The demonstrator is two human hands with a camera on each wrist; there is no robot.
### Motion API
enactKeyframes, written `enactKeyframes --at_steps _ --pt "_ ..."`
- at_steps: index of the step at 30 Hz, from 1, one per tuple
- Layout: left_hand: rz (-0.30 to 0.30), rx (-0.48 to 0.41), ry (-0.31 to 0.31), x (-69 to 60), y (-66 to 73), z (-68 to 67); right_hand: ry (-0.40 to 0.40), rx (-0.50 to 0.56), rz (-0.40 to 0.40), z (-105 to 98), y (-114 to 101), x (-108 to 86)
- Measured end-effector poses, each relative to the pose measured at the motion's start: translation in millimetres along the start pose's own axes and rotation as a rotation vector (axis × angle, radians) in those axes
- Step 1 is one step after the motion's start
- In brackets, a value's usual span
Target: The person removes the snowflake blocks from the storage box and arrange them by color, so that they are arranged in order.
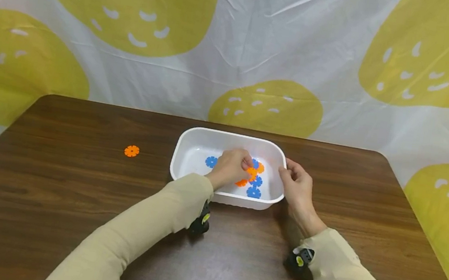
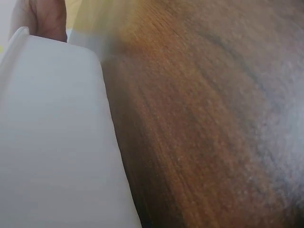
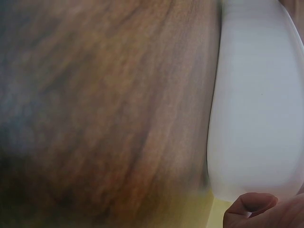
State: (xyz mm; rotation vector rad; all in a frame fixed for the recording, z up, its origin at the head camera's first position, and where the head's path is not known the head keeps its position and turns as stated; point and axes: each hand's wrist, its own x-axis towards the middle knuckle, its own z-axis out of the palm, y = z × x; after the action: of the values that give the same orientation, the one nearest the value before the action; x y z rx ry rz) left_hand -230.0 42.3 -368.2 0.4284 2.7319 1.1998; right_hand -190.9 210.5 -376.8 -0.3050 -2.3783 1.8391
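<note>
The left hand [image 1: 230, 166] is inside the tub [image 1: 241, 201], thumb and fingers pinching an orange disc [image 1: 251, 175] over the tub's right half. The right hand [image 1: 298, 189] grips the tub's right end — fingers curled at the rim. Blue discs [image 1: 254, 192] and more orange ones lie in the tub; a stray disc [image 1: 132, 151], also orange, lies on the table [image 1: 67, 203], well left of the tub.

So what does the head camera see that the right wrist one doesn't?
Only the head view shows blue discs and orange discs in the white tub, plus a lone orange disc on the table. Only the right wrist view shows the tub's outer side big and close up. Both show the tub, the table and the right hand.
</note>
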Motion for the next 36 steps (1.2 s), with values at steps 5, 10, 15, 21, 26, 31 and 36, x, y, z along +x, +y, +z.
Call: enactKeyframes --at_steps 5,10,15,21,26,31,36 --pt "-0.010 -0.062 -0.012 1.4 0.9 -3.6 0.000 -0.002 -0.002 0 0 0.0" --pt "-0.050 -0.118 -0.031 1.4 5.0 -10.4 0.002 0.001 -0.012 0 0 0.8" --pt "-0.052 -0.204 -0.023 -0.6 7.2 -18.4 -0.001 0.007 -0.017 0 1 2.6" --pt "-0.052 -0.374 -0.001 -7.6 4.8 -27.8 0.002 0.003 -0.018 0 0 4.4" --pt "-0.076 -0.434 0.022 -14.7 2.4 -39.9 0.005 0.000 -0.019 0 0 4.6" --pt "-0.104 -0.465 0.044 -22.0 -1.6 -56.0 0.005 0.000 -0.019 -1 0 4.3" --pt "-0.128 -0.485 0.077 -29.6 -10.0 -71.8 0.005 0.001 -0.017 -2 0 3.8"
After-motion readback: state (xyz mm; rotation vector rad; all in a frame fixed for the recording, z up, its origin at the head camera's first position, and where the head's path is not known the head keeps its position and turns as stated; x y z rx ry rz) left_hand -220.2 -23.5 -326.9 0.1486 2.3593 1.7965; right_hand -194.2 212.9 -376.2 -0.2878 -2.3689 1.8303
